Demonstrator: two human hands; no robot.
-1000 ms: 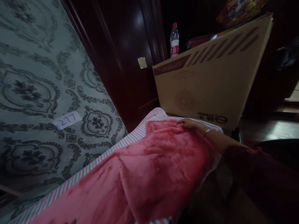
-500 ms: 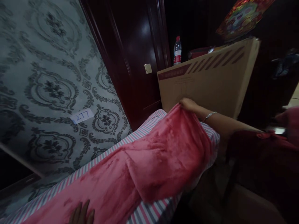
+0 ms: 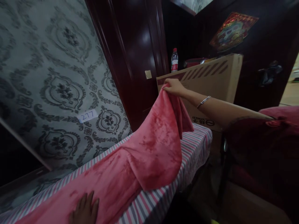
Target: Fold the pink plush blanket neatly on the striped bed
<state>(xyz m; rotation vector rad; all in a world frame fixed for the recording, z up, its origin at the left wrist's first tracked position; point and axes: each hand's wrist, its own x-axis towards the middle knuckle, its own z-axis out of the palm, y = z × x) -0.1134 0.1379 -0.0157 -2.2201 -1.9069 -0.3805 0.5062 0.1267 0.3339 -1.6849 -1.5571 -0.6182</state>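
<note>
A pink plush blanket point(image 3: 105, 177) is spread lengthwise over a bench-like surface with a striped cover point(image 3: 198, 143). My right hand point(image 3: 174, 87), with a silver bangle on its wrist, pinches the far edge of the blanket and holds it raised above the cover. From that grip the cloth hangs in folds, and its loose corner dangles over the stripes. My left hand point(image 3: 84, 209) lies flat on the near part of the blanket with its fingers spread. Only the fingers and the back of that hand show at the bottom edge.
Behind my right hand stands a large cardboard box point(image 3: 217, 74). A red-capped bottle point(image 3: 174, 61) stands behind its top edge. Patterned wallpaper point(image 3: 63, 87) bearing a "277" label point(image 3: 87, 115) runs along the left, beside a dark red door point(image 3: 130, 46).
My right hand has lifted the blanket's edge higher and drawn it to the left, uncovering the striped cover's far end. My left hand still rests on the blanket. The view has shifted slightly.
</note>
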